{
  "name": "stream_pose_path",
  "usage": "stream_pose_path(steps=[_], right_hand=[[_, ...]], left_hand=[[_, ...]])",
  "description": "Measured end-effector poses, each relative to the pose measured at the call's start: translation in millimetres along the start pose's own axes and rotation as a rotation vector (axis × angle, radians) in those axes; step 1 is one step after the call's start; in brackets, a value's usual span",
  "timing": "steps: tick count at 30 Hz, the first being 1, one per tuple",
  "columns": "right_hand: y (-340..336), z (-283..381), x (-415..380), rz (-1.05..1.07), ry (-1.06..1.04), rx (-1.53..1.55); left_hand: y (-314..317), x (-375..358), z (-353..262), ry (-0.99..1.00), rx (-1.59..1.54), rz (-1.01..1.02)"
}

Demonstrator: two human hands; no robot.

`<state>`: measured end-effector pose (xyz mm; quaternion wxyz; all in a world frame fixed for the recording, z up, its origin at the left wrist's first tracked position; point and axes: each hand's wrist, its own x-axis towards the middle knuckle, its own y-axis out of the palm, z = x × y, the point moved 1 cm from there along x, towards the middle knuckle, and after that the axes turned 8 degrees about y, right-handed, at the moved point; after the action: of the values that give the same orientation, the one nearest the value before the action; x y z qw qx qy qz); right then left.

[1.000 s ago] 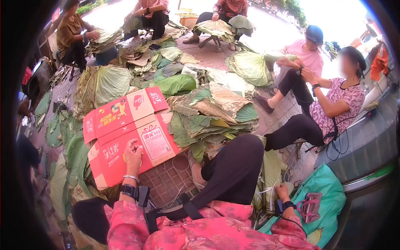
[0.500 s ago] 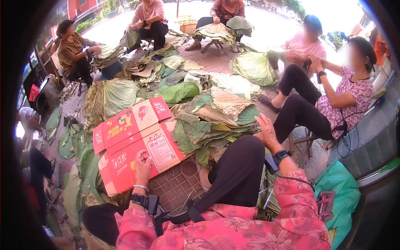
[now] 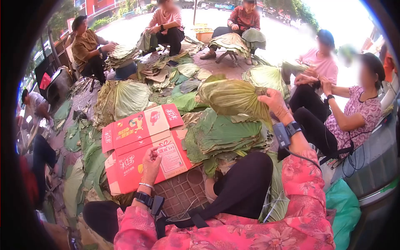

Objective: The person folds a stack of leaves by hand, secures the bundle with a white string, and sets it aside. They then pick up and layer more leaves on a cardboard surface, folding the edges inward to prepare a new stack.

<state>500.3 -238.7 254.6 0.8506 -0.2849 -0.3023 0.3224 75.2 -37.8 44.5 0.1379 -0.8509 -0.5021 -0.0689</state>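
Note:
My right hand pinches the edge of a large, partly dried lotus leaf, yellow-green with fanned veins, and lifts it above a pile. That pile of stacked green lotus leaves lies in front of my right knee. My left hand is above a flattened red cardboard box with printed panels; its fingers are curled in and I see nothing in them. The cardboard rests on a brown plastic crate or grate in front of me.
Several people sit around, handling leaves or with hands together; one person is close on my right. More leaf heaps cover the ground. A green bag lies by my right side. Loose leaves spread along the left.
My right hand has taken hold of the lotus leaf at its edge and raised it off the pile, exposing greener leaves. My left hand stays curled over the cardboard. The view has shifted slightly.

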Motion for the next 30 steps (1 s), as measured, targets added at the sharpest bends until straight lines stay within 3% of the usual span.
stream_pose_path(steps=[5, 9, 11, 14, 16, 17, 18, 21, 23, 25, 26, 30], right_hand=[[10.2, 112.3, 0.9, 0.442, -0.044, 0.629], [57.9, 167.1, -21.4, 0.793, -0.122, 0.604], [90.4, 186.5, -34.9, 0.946, -0.098, 0.584], [122.2, 215.7, -54.2, 1.064, -0.105, 0.627], [141.9, 218.1, -57.3, 1.121, -0.077, 0.636], [151.1, 217.9, -58.3, 1.145, -0.094, 0.657], [159.0, 217.0, -60.9, 1.168, -0.11, 0.677], [177.7, 220.0, -77.7, 1.227, -0.154, 0.828], [194.2, 205.2, -85.9, 1.091, -0.162, 0.668], [212.0, 198.5, -82.4, 1.07, -0.017, 0.681], [218.1, 194.9, -80.1, 1.056, 0.058, 0.688], [209.3, 230.0, -46.6, 0.776, -0.17, 0.671]], left_hand=[[-13.5, 35.3, -97.3, 0.313, 0.211, 0.031], [-33.3, 70.8, -180.2, 0.606, 0.297, 0.161], [-38.5, 79.5, -206.3, 0.675, 0.27, 0.386], [-44.5, 73.4, -207.3, 0.297, -0.035, 0.745], [-68.8, 60.4, -198.2, 0.093, 0.14, 0.859], [-79.1, 55.8, -195.7, -0.007, 0.225, 0.917], [-85.2, 43.4, -198.7, -0.049, 0.166, 0.765], [-110.6, 54.5, -156.1, -0.043, 0.32, 0.734], [-115.1, 50.4, -180.6, 0.041, 0.293, 0.659], [-119.5, 46.8, -210.5, 0.214, 0.449, 0.542], [-119.9, 54.3, -195.9, 0.281, 0.34, 0.478], [-145.2, 87.2, -211.0, 0.249, 0.645, 0.471]])
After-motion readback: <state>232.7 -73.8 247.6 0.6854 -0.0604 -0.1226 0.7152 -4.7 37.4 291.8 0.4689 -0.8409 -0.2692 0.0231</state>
